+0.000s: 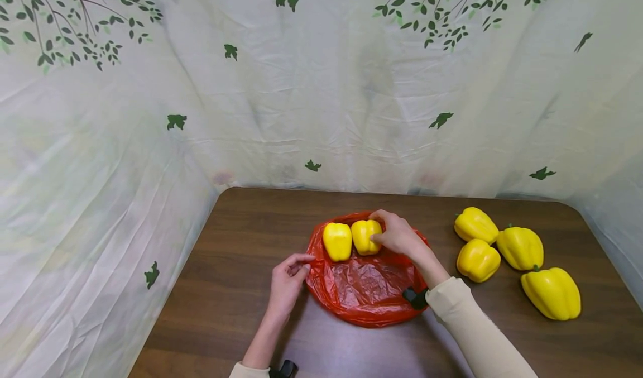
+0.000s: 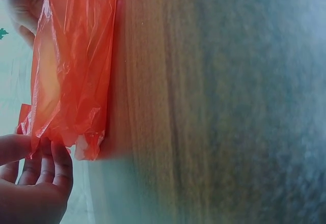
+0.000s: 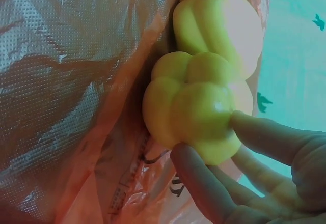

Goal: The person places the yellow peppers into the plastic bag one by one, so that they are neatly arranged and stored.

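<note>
A red plastic bag (image 1: 369, 311) lies spread open on the table, with two yellow peppers inside at its back left. My right hand (image 1: 397, 234) holds the right one (image 1: 365, 237) between thumb and fingers; the left one (image 1: 337, 242) stands beside it. In the right wrist view the held pepper (image 3: 196, 107) touches the other pepper (image 3: 219, 25). My left hand (image 1: 287, 286) pinches the bag's left rim; the left wrist view shows its thumb and fingers (image 2: 62, 168) on the bag's edge (image 2: 76, 81).
Several yellow peppers lie in a group on the right of the brown wooden table (image 1: 241, 227), the nearest one (image 1: 551, 293) at the far right. A pale cloth (image 1: 341, 87) with green leaf prints hangs behind and beside the table.
</note>
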Available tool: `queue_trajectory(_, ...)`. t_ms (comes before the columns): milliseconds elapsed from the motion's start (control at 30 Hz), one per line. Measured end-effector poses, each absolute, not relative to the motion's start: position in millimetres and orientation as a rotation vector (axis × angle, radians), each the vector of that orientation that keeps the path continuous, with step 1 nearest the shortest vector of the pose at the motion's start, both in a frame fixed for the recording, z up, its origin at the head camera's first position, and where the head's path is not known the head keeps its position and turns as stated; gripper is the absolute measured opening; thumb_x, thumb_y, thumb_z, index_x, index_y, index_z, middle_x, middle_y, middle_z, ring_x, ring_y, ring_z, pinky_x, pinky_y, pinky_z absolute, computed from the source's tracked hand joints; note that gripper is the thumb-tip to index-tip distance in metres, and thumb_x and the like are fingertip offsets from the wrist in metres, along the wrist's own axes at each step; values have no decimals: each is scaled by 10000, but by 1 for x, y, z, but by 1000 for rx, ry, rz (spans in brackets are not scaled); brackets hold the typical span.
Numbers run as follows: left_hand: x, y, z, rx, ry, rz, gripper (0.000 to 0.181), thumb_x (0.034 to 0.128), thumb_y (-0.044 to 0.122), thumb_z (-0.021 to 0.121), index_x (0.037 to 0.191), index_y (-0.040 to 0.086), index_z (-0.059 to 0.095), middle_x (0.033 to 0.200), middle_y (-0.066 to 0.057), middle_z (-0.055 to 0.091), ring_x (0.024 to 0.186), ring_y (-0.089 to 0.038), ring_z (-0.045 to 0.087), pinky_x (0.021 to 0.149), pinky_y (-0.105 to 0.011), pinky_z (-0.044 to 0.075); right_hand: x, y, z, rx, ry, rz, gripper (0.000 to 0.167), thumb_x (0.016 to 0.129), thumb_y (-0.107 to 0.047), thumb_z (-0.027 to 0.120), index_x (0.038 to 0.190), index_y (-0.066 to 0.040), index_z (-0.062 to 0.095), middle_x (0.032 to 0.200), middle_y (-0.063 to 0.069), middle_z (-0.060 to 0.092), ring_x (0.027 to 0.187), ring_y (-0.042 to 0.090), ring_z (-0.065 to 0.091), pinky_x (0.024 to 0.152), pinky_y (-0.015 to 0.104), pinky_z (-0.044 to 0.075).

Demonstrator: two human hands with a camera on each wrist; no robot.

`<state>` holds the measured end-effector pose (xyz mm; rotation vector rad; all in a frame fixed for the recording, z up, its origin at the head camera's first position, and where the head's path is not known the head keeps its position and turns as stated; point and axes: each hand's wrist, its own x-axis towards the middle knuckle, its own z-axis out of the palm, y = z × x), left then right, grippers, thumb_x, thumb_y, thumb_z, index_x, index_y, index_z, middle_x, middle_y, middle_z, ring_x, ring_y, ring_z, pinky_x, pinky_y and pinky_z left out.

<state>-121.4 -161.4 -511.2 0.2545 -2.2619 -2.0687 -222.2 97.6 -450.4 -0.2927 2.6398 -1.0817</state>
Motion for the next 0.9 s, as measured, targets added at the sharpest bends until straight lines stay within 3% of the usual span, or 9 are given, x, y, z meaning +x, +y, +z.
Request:
queue_trajectory(500,-120,-162,-511,262,-2233,-2106,207,919,-67,590,1063,2,722,1009,-151,653,682,-177,515,555,-226,447,-217,101,-448,-359,2625,-1097,467,886,-86,710,1325,-30,562,1270,168,592,1105,341,559,960,506,460)
queue_trajectory(733,-120,-162,-505,259,-2229,-2134,211,910,-103,570,1060,-44,708,1013,-180,655,711,-238,539,568,-254,469,-203,106,-442,-393,2629,-1142,408,917,-79,676,1313,-61,579,1279,147,598,1120,336,576,930,496,489)
queue_trajectory(900,-120,-162,-510,267,-2218,-2128,215,913,-90,580,1060,-18,719,1011,-157,663,701,-196,533,555,-228,444,-189,111,-438,-379,2612,-1226,426,918,-81,678,1330,-82,570,1279,156,601,1122,340,593,884,470,524)
